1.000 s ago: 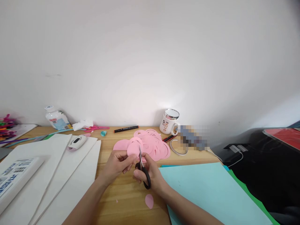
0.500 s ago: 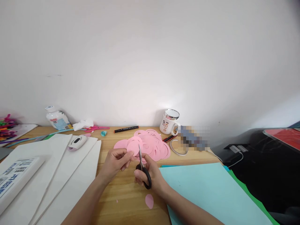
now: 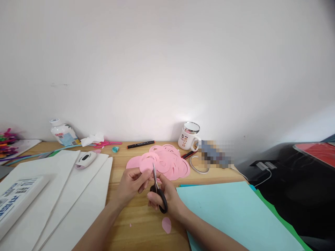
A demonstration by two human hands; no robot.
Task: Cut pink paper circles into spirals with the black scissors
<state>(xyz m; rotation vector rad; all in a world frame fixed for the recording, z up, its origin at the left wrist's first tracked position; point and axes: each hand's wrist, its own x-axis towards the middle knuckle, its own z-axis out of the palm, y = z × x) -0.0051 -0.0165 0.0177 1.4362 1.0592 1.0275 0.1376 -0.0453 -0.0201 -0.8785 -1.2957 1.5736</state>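
My left hand [image 3: 133,184] pinches a piece of pink paper [image 3: 147,165] between thumb and fingers, holding it above the table. In my right hand [image 3: 165,195] is a pair of scissors [image 3: 160,197] with black handles, its metal blades pointing up at the right side of that paper. Whether the blades are fully closed is hard to tell. Behind both hands lies a heap of pink paper cutouts [image 3: 170,162], rounded and overlapping. A petal-shaped pink piece [image 3: 166,225] rests on the wood nearer to me, below my right hand.
White sheets [image 3: 78,188] with a boxed pack [image 3: 21,202] cover the left side. Light blue paper [image 3: 230,209] lies at the right. Along the wall stand a white mug [image 3: 187,137], a black marker [image 3: 141,144], pink scissors [image 3: 107,144] and a leaning bottle [image 3: 64,132].
Both hands have shifted slightly left with the paper and the scissors. The paper's rounded upper edge now sits a little lower against the heap.
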